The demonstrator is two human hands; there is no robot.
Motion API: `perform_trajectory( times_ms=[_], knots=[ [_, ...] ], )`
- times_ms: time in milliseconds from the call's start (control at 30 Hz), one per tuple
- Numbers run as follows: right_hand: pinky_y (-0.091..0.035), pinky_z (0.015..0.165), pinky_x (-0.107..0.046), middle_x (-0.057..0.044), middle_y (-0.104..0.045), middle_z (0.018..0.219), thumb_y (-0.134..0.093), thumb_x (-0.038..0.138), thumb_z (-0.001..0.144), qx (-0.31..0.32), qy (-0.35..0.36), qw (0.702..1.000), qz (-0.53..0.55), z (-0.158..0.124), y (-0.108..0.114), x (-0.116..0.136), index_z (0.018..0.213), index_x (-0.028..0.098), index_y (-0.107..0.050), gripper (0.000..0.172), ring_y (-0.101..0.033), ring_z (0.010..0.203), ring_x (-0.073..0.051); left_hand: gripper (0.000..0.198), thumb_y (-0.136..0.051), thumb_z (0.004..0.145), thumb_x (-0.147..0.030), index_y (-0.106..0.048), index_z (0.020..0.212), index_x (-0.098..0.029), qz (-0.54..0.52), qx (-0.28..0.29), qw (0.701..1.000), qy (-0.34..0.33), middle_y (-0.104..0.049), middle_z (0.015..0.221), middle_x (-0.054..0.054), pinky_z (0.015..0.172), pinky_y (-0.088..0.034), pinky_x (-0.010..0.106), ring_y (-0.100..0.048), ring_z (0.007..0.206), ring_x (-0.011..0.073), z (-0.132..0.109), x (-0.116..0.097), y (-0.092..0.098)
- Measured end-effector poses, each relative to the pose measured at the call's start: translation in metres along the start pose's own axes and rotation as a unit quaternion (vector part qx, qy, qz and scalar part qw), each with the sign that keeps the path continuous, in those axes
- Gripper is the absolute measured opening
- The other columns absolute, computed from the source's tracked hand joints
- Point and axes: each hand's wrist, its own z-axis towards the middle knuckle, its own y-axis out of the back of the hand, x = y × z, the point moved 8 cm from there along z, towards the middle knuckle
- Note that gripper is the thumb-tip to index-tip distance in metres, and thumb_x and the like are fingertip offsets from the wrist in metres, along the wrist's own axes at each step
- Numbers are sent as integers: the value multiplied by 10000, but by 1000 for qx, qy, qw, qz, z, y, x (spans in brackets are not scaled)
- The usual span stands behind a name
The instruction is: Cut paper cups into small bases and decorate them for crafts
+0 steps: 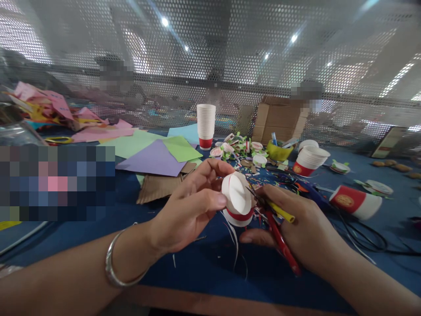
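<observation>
My left hand point(189, 208), with a silver bangle on its wrist, pinches a cut-down white paper cup piece point(236, 193) between thumb and fingers. Its round white face is tilted up towards me. Just beneath it is a white rim with a red band point(240, 218); whether it belongs to the same cup I cannot tell. My right hand point(305, 219) is wrapped round scissors point(283, 248) with red and yellow on the handles. Their dark blades point left, at the edge of the cup piece. Thin white paper strips point(234, 243) hang or lie below.
Behind my hands stands a tall stack of paper cups point(205, 125), beside a heap of small cut paper pieces point(245, 147). Coloured paper sheets point(154, 158) lie to the left. On the right are a tipped paper cup point(357, 202), more cups point(307, 161) and black cables point(362, 237).
</observation>
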Motion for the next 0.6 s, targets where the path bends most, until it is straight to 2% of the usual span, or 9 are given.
perform_trajectory(
  times_ms=[367,600],
  knots=[
    [-508,601,-311,-65,-692,806,-719,671,814,-16,-1,1000,-17,-1,1,1,1025,181,-684,534,-641,672,-217,401,-754,708,-259,-556,1052,-202,-18,18,999,32,-657,999,67,716,-480,277,-598,858,188,-2,8,-5],
    [-498,580,-271,-58,-735,791,-739,430,849,-49,8,998,-34,-7,7,-1,1004,220,-707,263,-664,642,-198,343,-761,716,-205,-597,1017,-192,-60,8,998,34,-651,972,36,712,-536,238,-620,829,148,-2,9,-4]
  ],
)
